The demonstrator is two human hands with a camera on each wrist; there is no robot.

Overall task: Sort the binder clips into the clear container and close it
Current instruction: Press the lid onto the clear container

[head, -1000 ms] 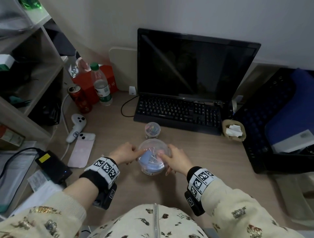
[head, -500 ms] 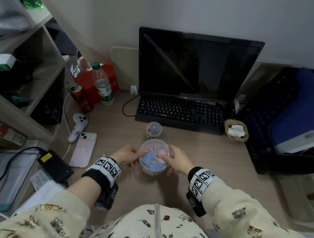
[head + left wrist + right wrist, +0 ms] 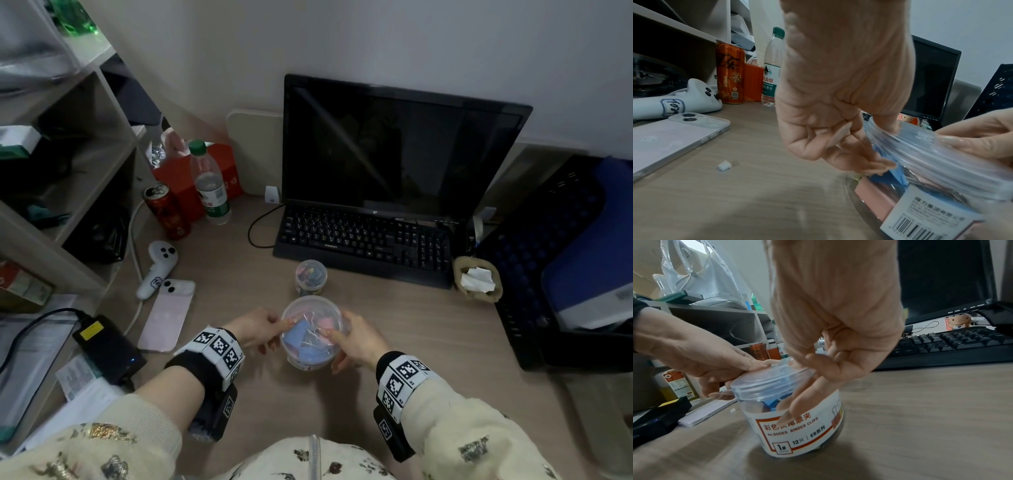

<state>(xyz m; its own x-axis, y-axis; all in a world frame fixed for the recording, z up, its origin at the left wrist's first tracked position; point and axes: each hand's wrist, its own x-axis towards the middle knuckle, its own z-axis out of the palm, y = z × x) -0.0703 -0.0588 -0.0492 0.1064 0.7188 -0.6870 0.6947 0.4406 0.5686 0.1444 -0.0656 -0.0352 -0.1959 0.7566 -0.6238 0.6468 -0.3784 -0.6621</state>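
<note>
A clear round container [image 3: 310, 361] with a white label stands on the desk in front of me, with blue binder clips [image 3: 300, 335] and pink ones [image 3: 327, 322] inside. A clear lid [image 3: 766, 381] sits on its mouth; I cannot tell whether it is fully seated. My left hand [image 3: 274, 330] grips the lid's left edge, thumb on top and fingers curled under the rim. My right hand [image 3: 339, 347] holds the right side, thumb on the lid and fingers down the container [image 3: 797, 426] wall. The left wrist view shows the lid [image 3: 920, 146] blurred beside my left hand [image 3: 838, 138].
A smaller closed jar of clips [image 3: 310, 277] stands just behind the container. Beyond it are a black keyboard [image 3: 363, 243] and monitor [image 3: 394, 147]. A pink phone [image 3: 168, 315], a white controller [image 3: 157, 267], a can [image 3: 168, 210] and a bottle [image 3: 210, 185] lie left. A black crate [image 3: 548, 260] stands right.
Both hands stay on the lid and container in nearly the same place. Only the head view has shifted slightly.
</note>
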